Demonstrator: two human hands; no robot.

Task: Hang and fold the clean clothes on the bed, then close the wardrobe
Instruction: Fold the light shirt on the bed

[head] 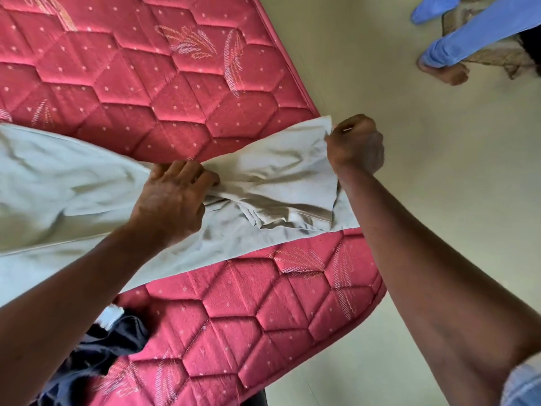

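Bed: In the head view you are looking down on a red quilted mattress [140, 77]. Its edge runs diagonally against a pale floor [439, 200].

Pale garment: A light grey-beige garment [52, 177] lies stretched across the mattress, from the left edge of the picture to the mattress edge on the right. It could be a trouser leg or a long panel; you cannot tell which from here.

Left hand: Your left hand [172, 197] grips a bunch of that cloth near its middle, fingers curled into the gathered folds.

Right hand: Your right hand [355, 145] is fisted round the far end of the same garment. It pinches the corner just past the mattress edge, so the cloth is drawn between your two hands.

Dark clothes: A heap of dark navy clothing [108, 347] sits crumpled on the mattress near you, below the pale garment and apart from it. A scrap of white shows at its top.

Bystander: Another person's legs in blue trousers [468, 36] stand on the floor at the top right, well apart from the bed.

Progress: Early to middle, as I judge it. You are straightening the pale garment, with no clean fold made yet, and the dark heap looks untouched.

Left to do: Fold or hang this piece, deal with the dark heap, then close the wardrobe, which is not in view.
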